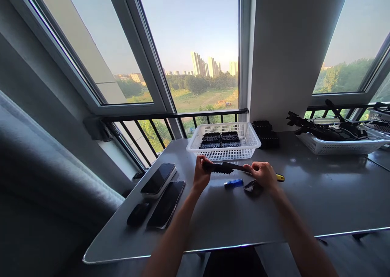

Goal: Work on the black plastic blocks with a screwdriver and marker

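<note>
Nearer you than the white basket (225, 154), your left hand (201, 174) is grasping a black ridged piece (222, 169), while your right hand (263, 175) is pinching a dark flat strip (237, 166) meeting it; whether they are joined, I cannot tell. You seem to be working both together; the next move is probably calling for steady grips.

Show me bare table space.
Grey table: bare right of the yellow handle, in front of the cable-strewn white plastic basket; also between the blue object and front edge. Crowded: left end, with black-screened phones; around the right hand.
</note>
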### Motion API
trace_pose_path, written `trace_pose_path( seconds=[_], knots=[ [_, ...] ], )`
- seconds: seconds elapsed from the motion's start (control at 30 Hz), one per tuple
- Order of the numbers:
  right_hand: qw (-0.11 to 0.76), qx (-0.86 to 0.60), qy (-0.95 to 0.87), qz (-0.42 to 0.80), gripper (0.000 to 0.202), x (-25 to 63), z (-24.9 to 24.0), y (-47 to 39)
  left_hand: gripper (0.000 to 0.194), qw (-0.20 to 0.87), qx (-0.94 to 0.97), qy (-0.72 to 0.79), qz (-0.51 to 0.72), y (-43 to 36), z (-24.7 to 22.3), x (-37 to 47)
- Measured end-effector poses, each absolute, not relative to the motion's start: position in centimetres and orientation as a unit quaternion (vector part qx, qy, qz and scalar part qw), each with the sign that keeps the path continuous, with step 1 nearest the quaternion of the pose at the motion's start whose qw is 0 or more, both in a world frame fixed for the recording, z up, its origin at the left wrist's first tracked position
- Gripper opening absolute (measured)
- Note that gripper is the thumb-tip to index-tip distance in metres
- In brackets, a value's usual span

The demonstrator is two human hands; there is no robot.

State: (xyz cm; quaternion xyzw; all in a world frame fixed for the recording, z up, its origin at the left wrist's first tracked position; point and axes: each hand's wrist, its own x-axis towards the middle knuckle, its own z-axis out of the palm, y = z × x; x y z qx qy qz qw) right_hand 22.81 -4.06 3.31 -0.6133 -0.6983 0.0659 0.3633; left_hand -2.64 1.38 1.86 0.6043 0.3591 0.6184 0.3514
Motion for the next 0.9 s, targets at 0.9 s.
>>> trace_pose_path(
  seconds=[0.9],
  knots=[
    [0.512, -0.423, -0.571, 0.482, 0.04, 20.7, 3.5, -4.1, 0.028, 0.586, 0.51, 0.356, 0.52, -1.2, 3.0, 0.2]
  ],
)
